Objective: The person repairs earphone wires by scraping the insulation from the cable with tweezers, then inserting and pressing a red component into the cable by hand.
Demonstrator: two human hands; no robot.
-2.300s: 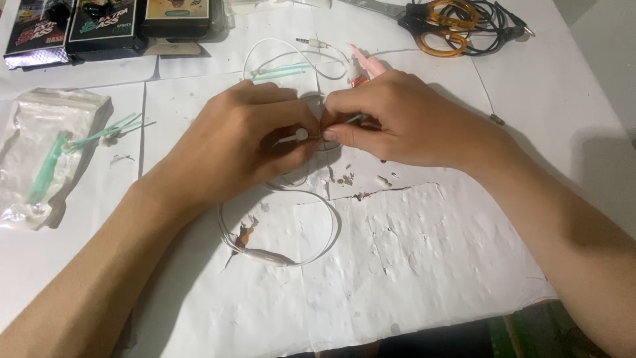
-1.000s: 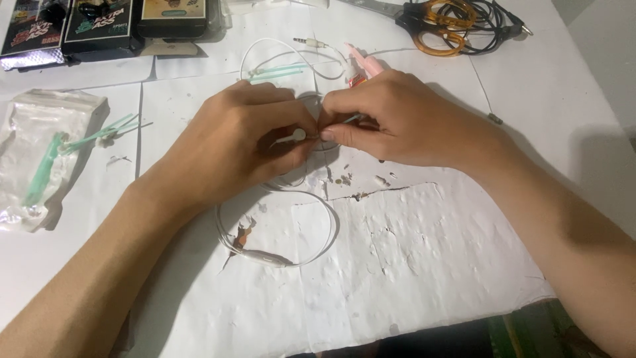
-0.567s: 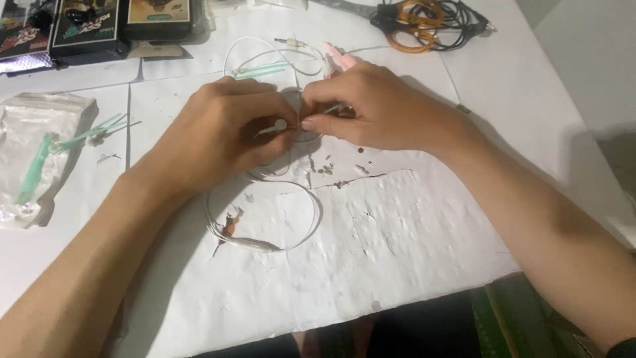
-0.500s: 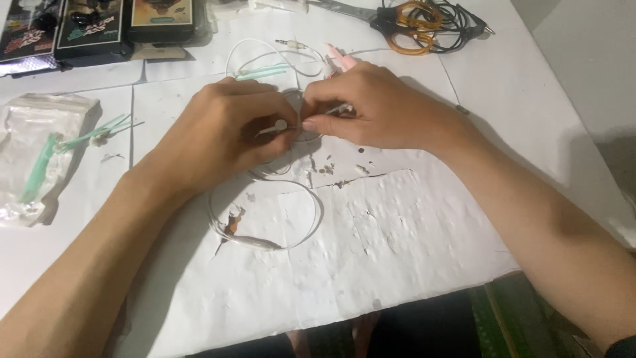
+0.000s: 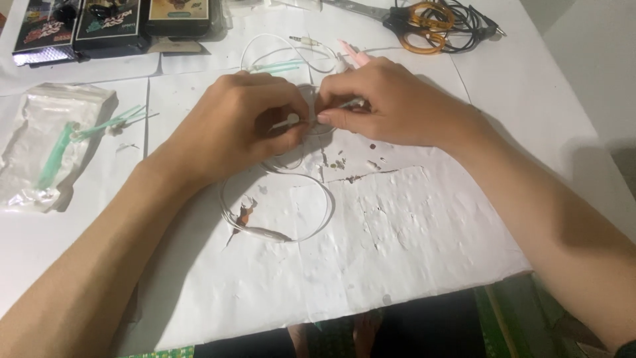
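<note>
My left hand (image 5: 235,126) and my right hand (image 5: 391,106) meet over the middle of a white paper sheet (image 5: 397,225). Both pinch a thin white earphone cable (image 5: 291,121) between thumb and fingers, fingertips almost touching. The cable loops down onto the paper below my hands (image 5: 311,219), where a small inline piece with bare reddish wire (image 5: 244,215) lies. Another loop of it runs behind my hands to a metal jack plug (image 5: 301,40). What sits exactly between the fingertips is hidden.
Small scraps (image 5: 361,162) lie on the paper. A clear plastic bag with green sticks (image 5: 46,142) lies at left. Dark boxes (image 5: 109,23) stand at the far edge. Orange-handled scissors and a black cable (image 5: 424,20) lie top right. A pink tool (image 5: 351,54) pokes out behind my right hand.
The view has shifted slightly, so everything sits a little lower and left in frame. Both hands keep the same pinching hold on the cable; the loop on the paper has not moved.
</note>
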